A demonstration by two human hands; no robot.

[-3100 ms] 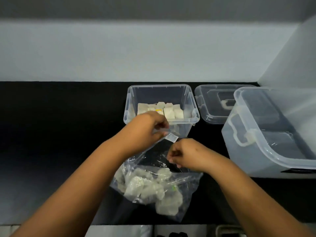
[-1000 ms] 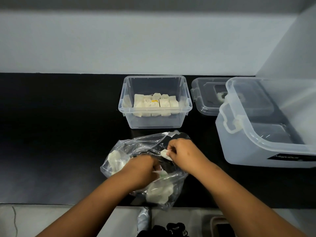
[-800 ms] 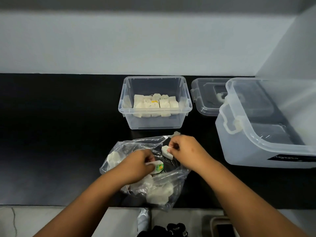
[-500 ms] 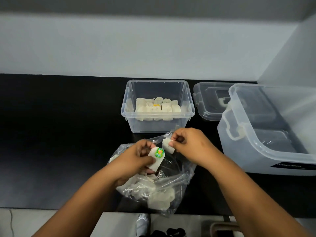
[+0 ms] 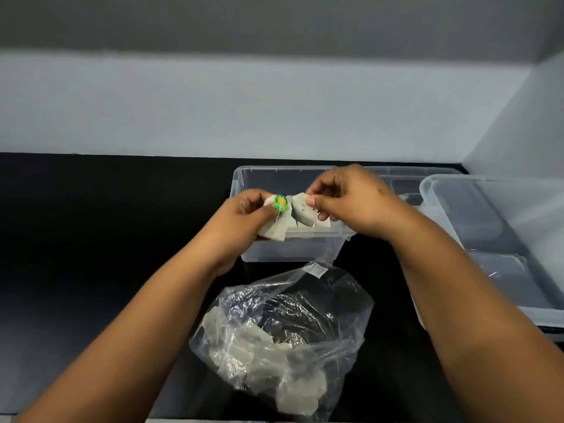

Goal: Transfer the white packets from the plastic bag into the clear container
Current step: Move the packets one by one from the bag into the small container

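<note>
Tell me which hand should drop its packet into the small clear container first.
Probably right: the right hand holds its packet over the small clear container, while the left hand's packet overhangs the front-left rim.

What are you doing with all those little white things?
A person is moving white packets out of a plastic bag into a clear container. The left hand holds one packet with a green tag, and the right hand pinches another packet, both over the container. Some packets already sit inside it, and more are left in the bag.
</note>
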